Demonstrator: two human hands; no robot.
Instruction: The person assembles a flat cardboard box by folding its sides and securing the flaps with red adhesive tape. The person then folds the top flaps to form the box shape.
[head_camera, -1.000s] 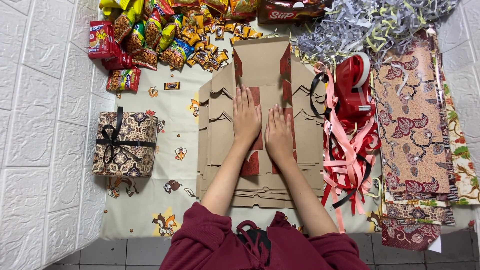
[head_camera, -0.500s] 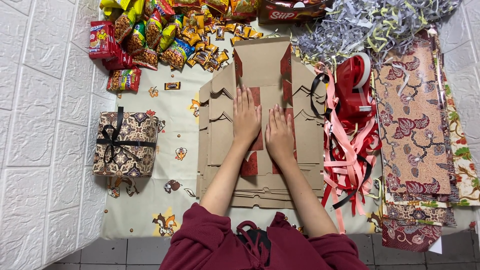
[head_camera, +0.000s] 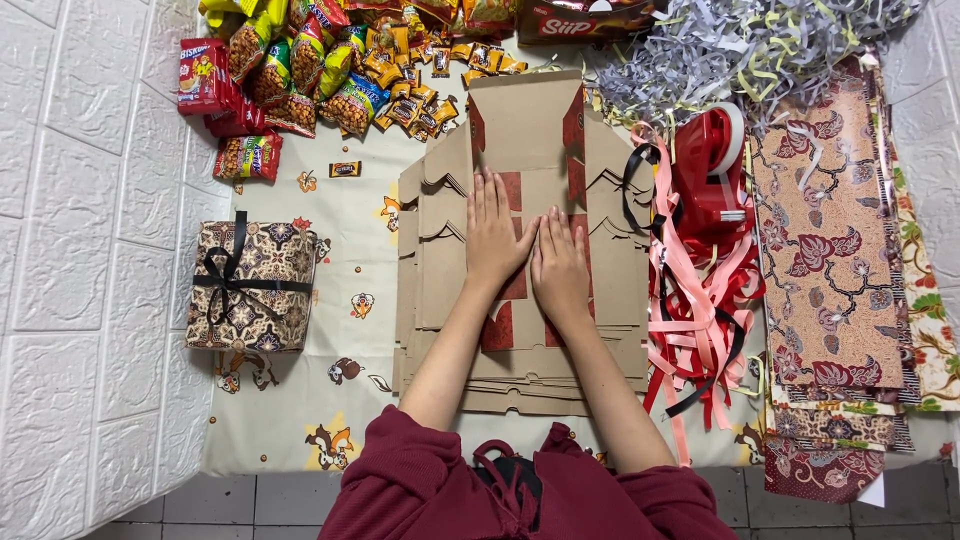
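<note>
Crowded floor mat: both hands press flat, fingers together, on cardboard stack.

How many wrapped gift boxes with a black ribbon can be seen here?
1. The wrapped gift box sits on the cloth left of the flat cardboard stack that both hands press. Others may be hidden.

Home gift-wrapping setup on the floor, probably a living area (only tile and wall panels visible): printed cloth spread over grey tiles, snack packets, ribbons, wrapping paper sheets, tape dispenser.
</note>
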